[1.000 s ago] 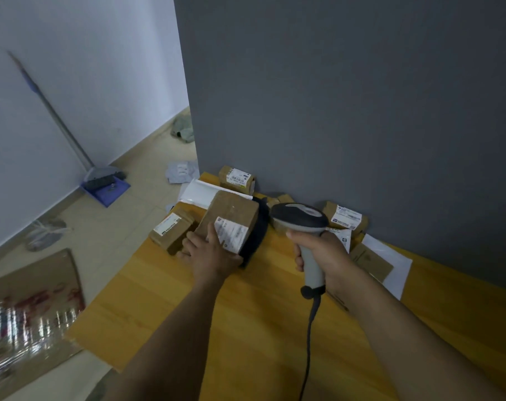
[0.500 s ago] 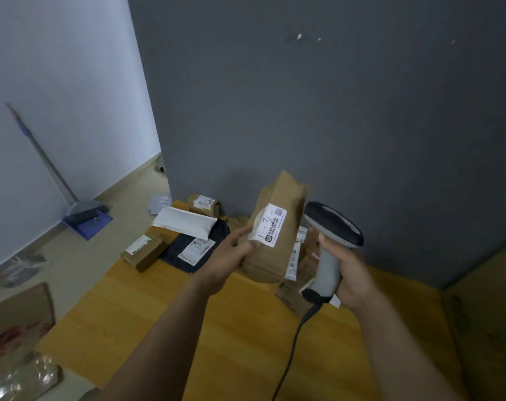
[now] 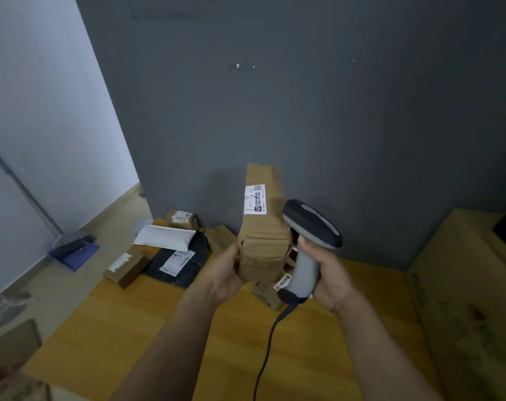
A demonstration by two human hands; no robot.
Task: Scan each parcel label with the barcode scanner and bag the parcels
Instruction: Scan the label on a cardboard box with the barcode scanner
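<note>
The left hand holds the brown parcel upright above the table, fingers curled round its bottom end. Just beside it, the right hand wraps its fingers round the handle of the scanner.

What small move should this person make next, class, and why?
Probably turn the scanner in the right hand toward the white label. The left hand holds the brown parcel upright, label facing the camera, while the scanner sits beside its right edge, not aimed at it.
</note>
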